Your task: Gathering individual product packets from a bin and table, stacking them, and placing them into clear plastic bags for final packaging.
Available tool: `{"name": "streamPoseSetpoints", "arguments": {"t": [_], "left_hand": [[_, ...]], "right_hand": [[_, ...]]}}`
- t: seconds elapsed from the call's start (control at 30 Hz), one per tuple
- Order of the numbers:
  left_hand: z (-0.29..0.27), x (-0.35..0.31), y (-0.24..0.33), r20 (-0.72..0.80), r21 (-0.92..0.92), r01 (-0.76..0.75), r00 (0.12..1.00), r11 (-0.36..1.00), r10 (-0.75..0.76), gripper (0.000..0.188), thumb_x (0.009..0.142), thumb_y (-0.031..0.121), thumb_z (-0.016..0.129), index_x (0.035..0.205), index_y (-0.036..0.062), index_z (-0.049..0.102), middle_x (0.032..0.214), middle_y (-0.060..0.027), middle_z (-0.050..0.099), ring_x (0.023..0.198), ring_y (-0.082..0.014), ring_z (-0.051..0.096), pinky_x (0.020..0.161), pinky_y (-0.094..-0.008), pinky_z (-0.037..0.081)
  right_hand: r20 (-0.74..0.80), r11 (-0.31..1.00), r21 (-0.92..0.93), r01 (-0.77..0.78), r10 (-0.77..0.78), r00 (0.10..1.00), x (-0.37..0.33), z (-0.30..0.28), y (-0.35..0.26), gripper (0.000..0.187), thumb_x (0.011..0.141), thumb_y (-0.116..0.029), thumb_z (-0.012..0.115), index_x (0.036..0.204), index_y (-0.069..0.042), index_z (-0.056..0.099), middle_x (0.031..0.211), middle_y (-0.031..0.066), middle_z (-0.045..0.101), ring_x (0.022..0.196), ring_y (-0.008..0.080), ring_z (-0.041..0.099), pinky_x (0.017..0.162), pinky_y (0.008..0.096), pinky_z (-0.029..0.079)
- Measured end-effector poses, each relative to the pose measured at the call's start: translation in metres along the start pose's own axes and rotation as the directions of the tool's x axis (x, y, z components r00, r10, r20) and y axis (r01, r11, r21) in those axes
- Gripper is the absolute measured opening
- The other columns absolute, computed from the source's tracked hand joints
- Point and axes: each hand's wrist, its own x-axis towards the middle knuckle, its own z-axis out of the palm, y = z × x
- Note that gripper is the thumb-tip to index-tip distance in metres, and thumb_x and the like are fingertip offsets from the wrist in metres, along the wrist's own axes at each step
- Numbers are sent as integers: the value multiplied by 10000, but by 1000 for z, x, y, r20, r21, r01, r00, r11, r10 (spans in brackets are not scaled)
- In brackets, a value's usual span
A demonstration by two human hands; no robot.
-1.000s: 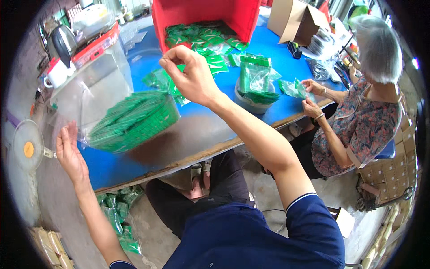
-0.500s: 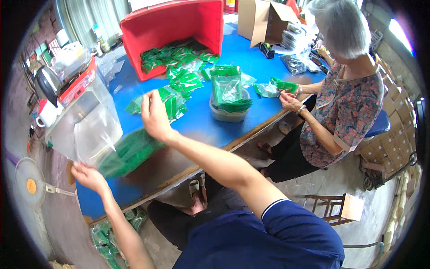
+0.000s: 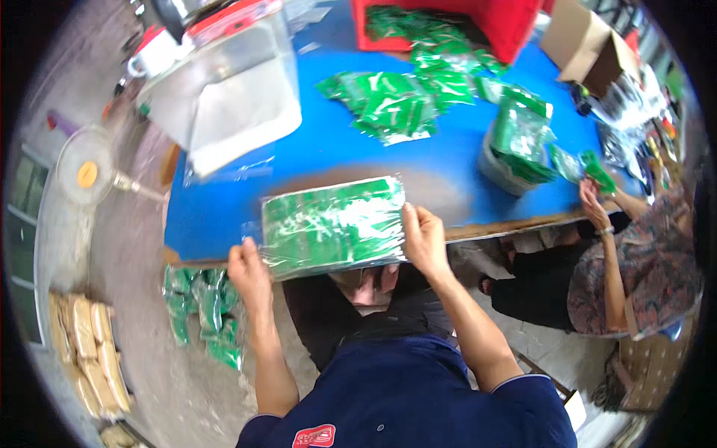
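Observation:
Between my two hands is a clear plastic bag packed flat with green packets, at the table's front edge. My left hand pinches its left end, and my right hand grips the right end. Glare on the plastic hides the detail of what is inside. Beyond the bag, loose green packets lie heaped on the blue table. A tub stacked with more green packets stands to the right.
A red bin lies on its side, packets spilling out. A translucent box stands at the left, near a fan. At right, a co-worker's hand holds a green packet. Filled bags lie on the floor below the table.
The bag has come from the left side of the table to the front edge, now level between both hands. My right hand has lowered to its right end. The view has shifted.

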Motion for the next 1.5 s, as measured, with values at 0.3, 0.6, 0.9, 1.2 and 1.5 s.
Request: {"name": "streamPoseSetpoints", "arguments": {"t": [0.3, 0.6, 0.9, 1.2, 1.5], "left_hand": [[-62, 23, 4, -68, 356, -258, 951, 898, 301, 240, 1018, 218, 609, 1059, -17, 588, 984, -97, 644, 935, -180, 620, 859, -334, 491], [-2, -29, -28, 149, 462, -263, 964, 847, 219, 759, 1041, 407, 517, 1563, -28, 177, 1578, -273, 254, 1450, -376, 290, 1191, -471, 232], [-36, -99, -108, 390, -547, 634, 771, 547, -504, 831, 962, 630, 531, 1543, 74, 325, 1526, -173, 411, 1347, -362, 457, 1094, -481, 415], [-270, -47, -294, 80, -825, 194, 970, 531, -230, 907, 905, 698, 550, 1540, 85, 338, 1575, -128, 375, 1381, -341, 434, 1131, -506, 377], [-214, 1, -119, 445, -779, 531, 843, 334, -303, 1030, 853, 780, 539, 1547, 54, 310, 1456, -198, 488, 1247, -350, 536, 1036, -503, 440]], "right_hand": [[-106, 871, -445, 210, -283, 953, 3, -4, -47, 281, 943, -249, 669, 1029, 16, 629, 870, 215, 665, 822, 388, 668, 748, 481, 522], [-41, 812, -447, 375, -437, 898, 11, 75, -18, 793, 927, -476, 619, 1484, 11, 334, 1428, 326, 404, 1327, 466, 420, 1098, 556, 349], [591, 890, -104, 444, -304, 747, 6, 29, -62, 636, 857, -482, 739, 1237, -12, 543, 1082, 256, 671, 994, 398, 670, 891, 484, 520], [-378, 986, -168, 16, -79, 922, 198, -285, -76, 1281, 675, -556, 891, 1552, 61, 189, 1524, 326, 326, 1398, 366, 396, 1172, 473, 291], [73, 1000, -24, 18, -16, 997, 225, -296, -43, 357, 908, -280, 756, 1166, -37, 710, 1071, 0, 700, 993, 125, 589, 913, 306, 418]]}}
